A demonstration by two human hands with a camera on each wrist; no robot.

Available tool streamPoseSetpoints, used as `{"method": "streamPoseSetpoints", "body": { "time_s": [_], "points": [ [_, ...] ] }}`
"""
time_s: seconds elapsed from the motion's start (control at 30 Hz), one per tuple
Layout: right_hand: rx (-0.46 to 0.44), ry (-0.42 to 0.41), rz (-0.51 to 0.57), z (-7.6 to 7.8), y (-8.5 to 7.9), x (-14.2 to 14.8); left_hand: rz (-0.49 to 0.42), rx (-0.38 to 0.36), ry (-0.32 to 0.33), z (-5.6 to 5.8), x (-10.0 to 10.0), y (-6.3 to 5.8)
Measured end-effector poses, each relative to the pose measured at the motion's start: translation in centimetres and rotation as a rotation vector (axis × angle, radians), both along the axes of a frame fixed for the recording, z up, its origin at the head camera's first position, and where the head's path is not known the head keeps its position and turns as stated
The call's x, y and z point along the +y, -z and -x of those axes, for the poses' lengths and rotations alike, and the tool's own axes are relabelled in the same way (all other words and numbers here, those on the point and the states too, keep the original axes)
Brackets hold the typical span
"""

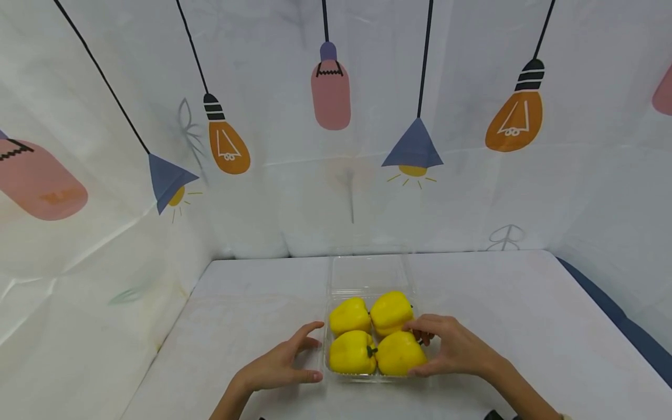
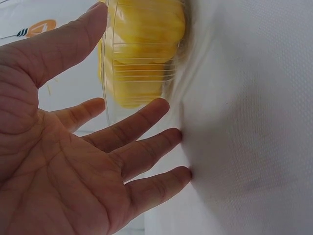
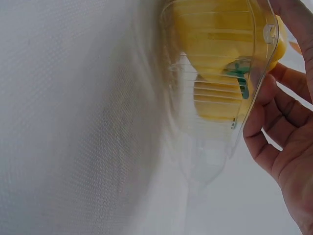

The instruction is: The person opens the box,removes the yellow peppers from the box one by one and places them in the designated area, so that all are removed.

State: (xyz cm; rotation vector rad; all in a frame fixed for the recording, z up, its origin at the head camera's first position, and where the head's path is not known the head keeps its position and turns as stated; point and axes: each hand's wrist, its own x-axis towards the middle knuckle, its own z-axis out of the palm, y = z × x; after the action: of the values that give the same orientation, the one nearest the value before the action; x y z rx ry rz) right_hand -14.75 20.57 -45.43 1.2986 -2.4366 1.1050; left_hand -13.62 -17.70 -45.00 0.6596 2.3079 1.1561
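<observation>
Several yellow bell peppers sit in a clear plastic box, among them a front-right bell pepper (image 1: 400, 353), a front-left one (image 1: 350, 353) and a back-right one (image 1: 391, 312). The box (image 2: 110, 113) stands on the table with its hinged lid (image 1: 367, 273) folded back, away from me. My right hand (image 1: 454, 347) grips the front-right pepper, with the thumb at its near side and the index finger over its top; the other fingers curl by the rim. Beside the box's left wall my left hand (image 1: 280, 361) has its fingers spread and holds nothing.
A white-covered table (image 1: 252, 303) lies under the box. Behind it hangs a pale curtain (image 1: 294, 204) printed with lamps and bulbs. Dark blue fabric (image 1: 614, 306) shows beyond the table's right edge.
</observation>
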Motion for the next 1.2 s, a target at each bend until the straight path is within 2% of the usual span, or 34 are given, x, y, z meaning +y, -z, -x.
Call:
{"method": "streamPoseSetpoints", "body": {
  "time_s": [0.33,0.67,0.93,1.2],
  "points": [
    [-0.042,0.039,-0.002,0.7,0.4,0.3,0.015,-0.002,-0.011,0.0,0.2,-0.2],
    [-0.158,0.101,-0.144,0.0,-0.8,-0.1,0.016,-0.010,-0.018,-0.1,0.2,-0.2],
    [-0.189,0.062,-0.183,0.0,-1.4,-0.4,0.024,0.003,-0.017,-0.1,0.2,-0.1],
    [-0.237,0.086,-0.198,0.2,-1.5,-0.6,0.023,-0.009,-0.022,0.0,0.2,0.0]
  ]
}}
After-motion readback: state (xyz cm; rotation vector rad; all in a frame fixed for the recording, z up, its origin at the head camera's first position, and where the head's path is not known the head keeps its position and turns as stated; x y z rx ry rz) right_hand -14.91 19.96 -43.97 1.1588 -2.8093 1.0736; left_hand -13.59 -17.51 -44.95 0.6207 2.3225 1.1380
